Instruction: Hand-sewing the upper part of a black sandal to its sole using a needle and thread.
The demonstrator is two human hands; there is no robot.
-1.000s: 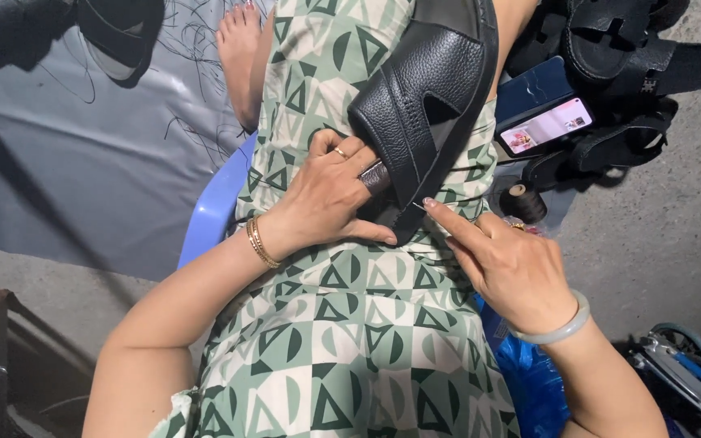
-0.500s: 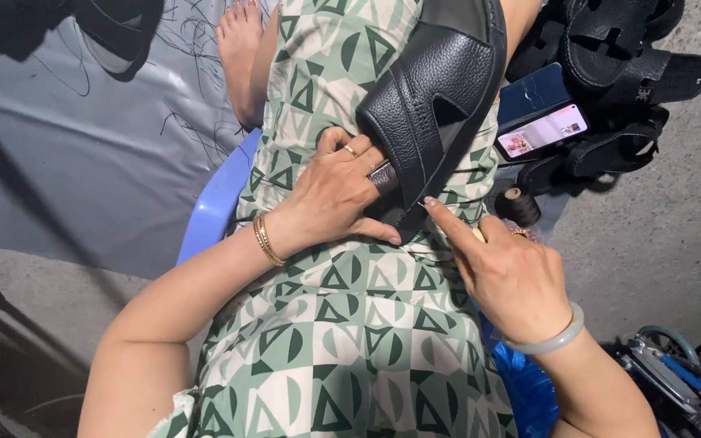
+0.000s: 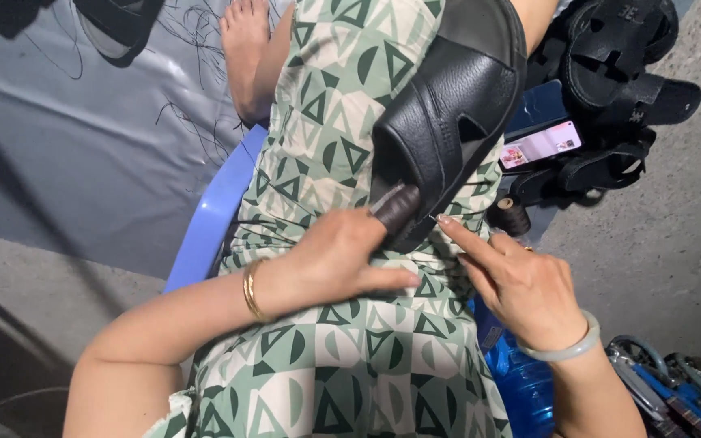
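A black leather sandal [image 3: 448, 122] lies on my lap, over a green and cream patterned dress [image 3: 342, 357]. My left hand [image 3: 342, 259], with a gold bangle at the wrist, grips a short dark brown tool handle [image 3: 397, 207] pressed against the sandal's near edge. My right hand [image 3: 521, 288], wearing a pale jade-like bangle, reaches its forefinger to the same edge and pinches something thin there, perhaps a needle or thread; it is too small to tell.
A pile of black sandals [image 3: 618, 89] lies at the right with a lit phone [image 3: 541, 144] on it. A dark thread spool [image 3: 511, 215] stands beside my knee. A blue plastic stool [image 3: 212, 219], blue bottle [image 3: 521, 381], grey tarp [image 3: 66, 138], and my bare foot [image 3: 247, 49] are around.
My left hand has slid down so the brown tool handle shows at the sandal's edge. My right forefinger has moved up to that edge. The view has shifted slightly.
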